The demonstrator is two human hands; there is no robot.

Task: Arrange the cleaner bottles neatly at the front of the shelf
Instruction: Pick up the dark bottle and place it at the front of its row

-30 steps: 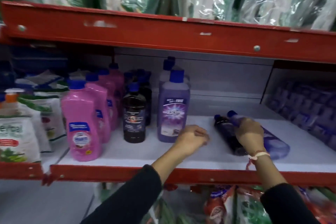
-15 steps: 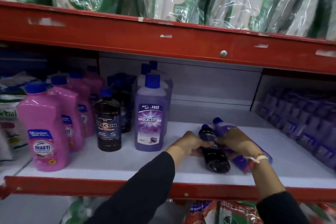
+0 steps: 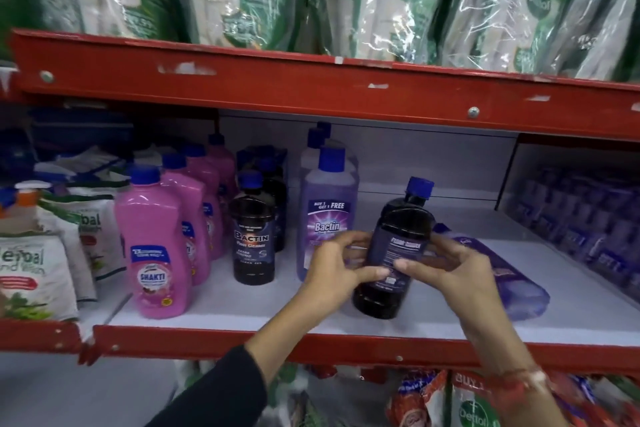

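Both hands clamped on one dark bottle: left hand on its left side with thumb across the label, right hand on its right side, fingers curled behind. Tilted, blue cap leaning up and right, base low over the white shelf near the front edge; whether touching it, impossible to tell. Just right, lying flat behind the right hand, a purple bottle, its neck hidden. To the left, upright rows: purple Bactin bottle, partly covered by the left fingers; dark Bactin bottle; pink Shakti bottles. Herbal pouches at far left, cut off by the frame. Above the red beam, wrapped Dettol packs. Purple stock at far right too blurred to read.
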